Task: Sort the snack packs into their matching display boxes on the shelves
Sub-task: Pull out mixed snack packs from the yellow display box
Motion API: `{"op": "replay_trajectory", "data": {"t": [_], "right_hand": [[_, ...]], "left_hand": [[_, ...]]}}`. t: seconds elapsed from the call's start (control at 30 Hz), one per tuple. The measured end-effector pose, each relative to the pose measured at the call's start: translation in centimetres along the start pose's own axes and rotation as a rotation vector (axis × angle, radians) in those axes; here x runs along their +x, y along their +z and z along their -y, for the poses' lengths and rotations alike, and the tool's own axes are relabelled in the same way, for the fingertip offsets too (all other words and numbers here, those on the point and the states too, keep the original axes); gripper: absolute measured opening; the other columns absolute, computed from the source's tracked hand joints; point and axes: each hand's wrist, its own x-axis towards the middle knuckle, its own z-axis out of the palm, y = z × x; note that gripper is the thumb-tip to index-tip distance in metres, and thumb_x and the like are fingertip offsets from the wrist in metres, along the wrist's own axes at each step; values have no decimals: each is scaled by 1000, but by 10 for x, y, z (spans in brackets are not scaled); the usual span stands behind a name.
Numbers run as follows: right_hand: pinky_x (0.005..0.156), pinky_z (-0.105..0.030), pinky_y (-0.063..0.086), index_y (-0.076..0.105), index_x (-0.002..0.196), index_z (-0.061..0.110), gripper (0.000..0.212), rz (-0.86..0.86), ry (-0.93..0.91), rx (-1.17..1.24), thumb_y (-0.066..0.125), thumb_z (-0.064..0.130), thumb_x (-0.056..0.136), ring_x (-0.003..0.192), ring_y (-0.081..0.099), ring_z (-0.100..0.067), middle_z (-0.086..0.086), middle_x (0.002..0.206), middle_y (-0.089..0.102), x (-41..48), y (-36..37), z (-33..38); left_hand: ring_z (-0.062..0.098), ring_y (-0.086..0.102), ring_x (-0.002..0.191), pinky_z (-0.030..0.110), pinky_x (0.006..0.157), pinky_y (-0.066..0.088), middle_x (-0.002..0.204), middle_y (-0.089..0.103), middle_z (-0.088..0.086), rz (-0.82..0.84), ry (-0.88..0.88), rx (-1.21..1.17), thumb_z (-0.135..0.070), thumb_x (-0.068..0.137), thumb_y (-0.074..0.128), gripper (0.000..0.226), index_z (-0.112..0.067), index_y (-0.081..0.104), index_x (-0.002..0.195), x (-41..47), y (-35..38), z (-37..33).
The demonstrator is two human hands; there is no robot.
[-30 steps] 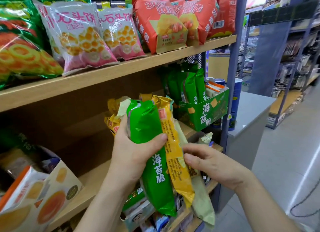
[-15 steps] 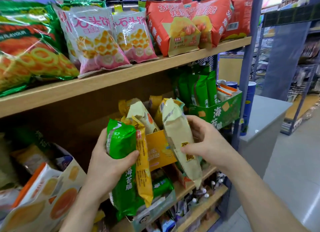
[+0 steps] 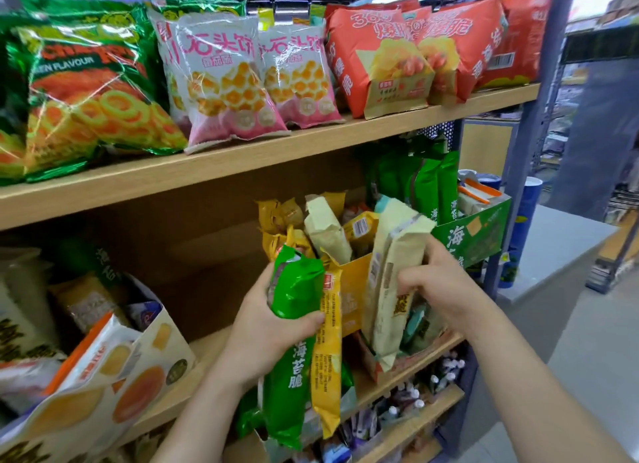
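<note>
Right hand [image 3: 439, 289] is gripping cream pack [image 3: 390, 272] beside yellow display box [image 3: 356, 276]: misfiling likely if colours mismatch. Left hand [image 3: 266, 324] is clutching green seaweed pack [image 3: 294, 289] plus yellow pack [image 3: 328, 341]: slippage possible.

A single wide-angle view is taken from head height, aimed forward and slightly down, close to the wooden shelves [image 3: 242, 158]; the aisle floor [image 3: 587, 359] is caught at right, its far end seemingly blurred.

We're in a shop aisle — wooden shelves [image 3: 242, 158] packed with bagged snacks [image 3: 221, 82], green display box [image 3: 473, 234], more racks [image 3: 584, 123] beyond.
</note>
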Motion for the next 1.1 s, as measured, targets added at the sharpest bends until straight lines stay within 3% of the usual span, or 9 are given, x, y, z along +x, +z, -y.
{"op": "replay_trajectory", "data": {"t": [0.1, 0.2, 0.37, 0.5, 0.67, 0.73, 0.83, 1.03, 1.1], "right_hand": [[90, -58, 50, 57, 102, -2, 58, 9, -107, 406, 64, -3, 45, 95, 60, -38, -18, 94, 61, -12, -18, -4], [82, -56, 55, 68, 95, 6, 72, 102, -137, 671, 88, 14, 26, 87, 67, -34, -15, 91, 69, -24, -20, 1], [61, -35, 62, 78, 91, 14, 43, 334, -174, 607, 83, 17, 49, 70, 73, -21, -8, 82, 76, -41, 22, 17], [55, -29, 59, 79, 91, 18, 49, 538, -154, 524, 93, 30, 46, 66, 73, -17, -6, 78, 76, -57, 79, 29], [68, -30, 59, 76, 103, 31, 66, 697, -90, 369, 94, 51, 42, 83, 73, -17, -3, 93, 76, -71, 152, 31], [78, -38, 57, 74, 111, 24, 75, 720, -49, 346, 94, 51, 44, 95, 70, -27, -11, 105, 74, -73, 171, 33], [76, -28, 56, 73, 112, 26, 72, 741, -56, 268, 93, 52, 48, 96, 70, -18, -3, 106, 74, -77, 191, 35], [60, -31, 59, 76, 101, 25, 68, 675, -97, 374, 95, 51, 41, 74, 73, -20, -6, 88, 75, -82, 209, 44], [58, -34, 59, 75, 101, 20, 75, 599, -109, 384, 95, 52, 37, 71, 73, -24, -11, 88, 75, -79, 213, 48]], "left_hand": [[23, 72, 93, 33, 75, 58, 102, 73, 0, -79, 29, -50, -33, 50, 86, 59, -46, 65, 103, -9, -5, -4], [22, 72, 91, 33, 74, 59, 101, 74, 0, -140, 51, -105, -32, 48, 85, 59, -49, 66, 101, -24, -12, -12], [20, 72, 88, 31, 71, 59, 99, 73, -1, -211, 109, -82, -29, 52, 84, 67, -43, 63, 114, -56, -31, -27], [14, 71, 84, 28, 70, 57, 94, 72, -7, -305, 130, -12, -25, 55, 85, 62, -53, 62, 105, -82, -56, -33], [21, 71, 89, 40, 77, 58, 98, 73, 0, -315, 132, 3, -11, 63, 82, 54, -37, 62, 105, -103, -87, -37], [20, 71, 88, 37, 78, 57, 97, 73, 1, -307, 110, 11, -6, 65, 86, 54, -28, 61, 107, -109, -97, -37], [16, 71, 89, 28, 77, 56, 97, 74, -2, -281, 99, 61, -1, 71, 85, 48, -21, 62, 109, -115, -106, -39], [14, 71, 84, 42, 76, 58, 94, 71, -4, -415, 150, 197, -58, 65, 81, 41, -38, 62, 96, -139, -154, -68], [9, 71, 75, 31, 66, 58, 84, 73, -10, -507, 259, 146, -51, 67, 73, 35, -31, 62, 94, -147, -180, -89]]}}
